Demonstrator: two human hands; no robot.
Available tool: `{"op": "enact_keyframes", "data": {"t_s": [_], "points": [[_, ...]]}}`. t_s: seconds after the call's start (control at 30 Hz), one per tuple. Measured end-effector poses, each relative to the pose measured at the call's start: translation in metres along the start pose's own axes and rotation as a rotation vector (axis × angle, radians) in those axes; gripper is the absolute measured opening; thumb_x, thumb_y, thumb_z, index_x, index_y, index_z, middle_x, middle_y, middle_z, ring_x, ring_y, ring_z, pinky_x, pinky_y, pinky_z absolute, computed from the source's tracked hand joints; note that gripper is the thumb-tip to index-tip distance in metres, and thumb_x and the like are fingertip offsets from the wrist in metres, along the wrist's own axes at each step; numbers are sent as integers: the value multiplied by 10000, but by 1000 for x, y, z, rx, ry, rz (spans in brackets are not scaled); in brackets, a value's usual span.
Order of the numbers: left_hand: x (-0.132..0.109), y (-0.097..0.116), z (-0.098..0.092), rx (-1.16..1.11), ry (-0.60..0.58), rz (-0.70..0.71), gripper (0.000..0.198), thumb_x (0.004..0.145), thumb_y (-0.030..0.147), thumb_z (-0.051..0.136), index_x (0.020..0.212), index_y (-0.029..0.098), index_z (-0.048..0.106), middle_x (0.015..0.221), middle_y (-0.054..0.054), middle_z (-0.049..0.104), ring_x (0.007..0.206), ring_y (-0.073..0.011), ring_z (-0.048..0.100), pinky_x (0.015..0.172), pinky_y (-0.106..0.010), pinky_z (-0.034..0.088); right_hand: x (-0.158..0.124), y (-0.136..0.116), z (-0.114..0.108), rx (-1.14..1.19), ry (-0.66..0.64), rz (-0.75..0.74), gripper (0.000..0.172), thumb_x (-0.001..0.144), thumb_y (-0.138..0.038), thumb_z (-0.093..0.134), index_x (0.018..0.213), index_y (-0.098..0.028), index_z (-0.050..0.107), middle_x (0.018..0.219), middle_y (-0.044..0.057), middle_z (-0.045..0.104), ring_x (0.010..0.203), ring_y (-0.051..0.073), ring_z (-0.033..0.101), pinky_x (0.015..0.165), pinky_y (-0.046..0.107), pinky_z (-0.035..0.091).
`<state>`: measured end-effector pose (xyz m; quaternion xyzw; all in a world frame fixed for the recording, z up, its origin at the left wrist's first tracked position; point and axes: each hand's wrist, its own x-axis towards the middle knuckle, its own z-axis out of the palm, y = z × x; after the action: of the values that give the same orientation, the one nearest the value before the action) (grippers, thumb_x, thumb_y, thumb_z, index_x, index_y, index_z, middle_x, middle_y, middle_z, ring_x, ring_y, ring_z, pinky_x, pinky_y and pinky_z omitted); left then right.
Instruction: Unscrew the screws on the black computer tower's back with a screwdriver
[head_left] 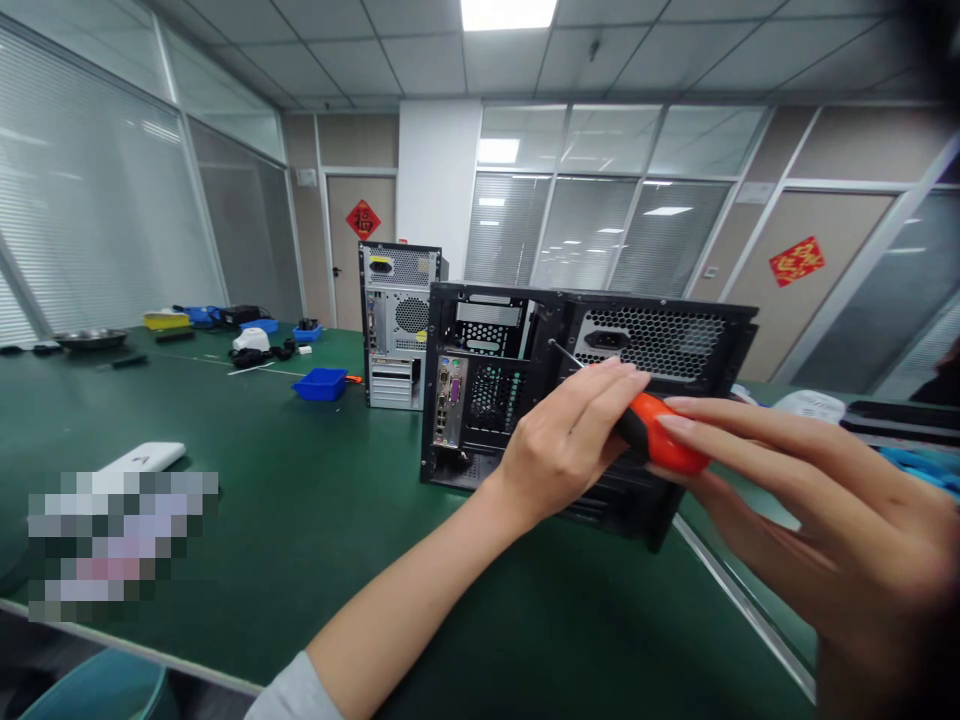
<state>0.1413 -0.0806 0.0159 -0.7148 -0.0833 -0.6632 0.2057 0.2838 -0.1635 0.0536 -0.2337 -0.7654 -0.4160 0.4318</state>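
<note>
Screwdriver [675, 445] in the grip of both hands [555, 445] [847, 500], green table [300, 520] below, glass partitions [581, 235] behind.

I see one light grey sleeve [294, 692] at bottom of frame, left of centre, plain cloth, ending on the left forearm [412, 610]. Bare past that. Left hand [564, 432] mid-frame, right hand [840, 490] at right edge: both bare, slim fingers.

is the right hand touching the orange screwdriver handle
Touching: the head view plainly shows the right hand with its fingertips against the orange screwdriver handle, with no gap between them.
</note>
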Motion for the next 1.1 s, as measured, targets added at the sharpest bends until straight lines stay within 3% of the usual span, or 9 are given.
{"op": "enact_keyframes", "data": {"t_s": [0.33, 0.73, 1.1], "points": [[0, 1, 1, 30, 34, 0, 338, 933, 136, 372, 1269, 122, 411, 1177, -100, 599, 1188, -174, 549, 997, -365, 522, -7, 3, 0, -11, 56, 65, 709, 676, -59, 758, 1296, -304, 516, 1077, 39, 673, 836, 174, 669, 680, 282, 532], [-1, 2, 4, 12, 97, -12, 321, 920, 221, 485, 1226, 133, 452, 1131, -96, 600, 1117, -169, 579, 957, -335, 535, -11, 5, 3, -122, 107, 106, 410, 668, -153, 790, 1041, -229, 636, 938, 40, 700, 743, 178, 676, 635, 285, 538], [-2, 5, 4, 22, 103, -31, 351, 942, 269, 421, 1268, 140, 396, 1132, -113, 582, 1137, -180, 565, 949, -351, 529, -12, 9, 4, -160, 130, 56, 305, 632, -185, 815, 861, -170, 615, 835, 62, 695, 657, 170, 658, 485, 237, 486]]}}
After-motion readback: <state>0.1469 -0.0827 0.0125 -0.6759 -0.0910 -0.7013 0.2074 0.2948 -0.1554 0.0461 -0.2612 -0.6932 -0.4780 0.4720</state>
